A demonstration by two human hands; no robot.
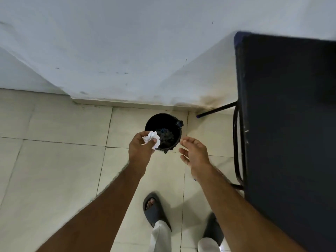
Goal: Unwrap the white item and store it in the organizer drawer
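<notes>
My left hand (141,149) pinches a crumpled white paper wrapper (152,139) and holds it above the near-left rim of a small black bin (163,122) on the floor. The bin has a black liner and dark contents inside. My right hand (194,153) hovers to the right of the bin, palm turned inward, fingers apart, holding nothing. No organizer drawer is in view.
A dark tabletop (291,115) on black metal legs (238,148) fills the right side. A white wall (127,51) meets the cream tiled floor (54,170) just behind the bin. My feet in dark slippers (154,210) stand below.
</notes>
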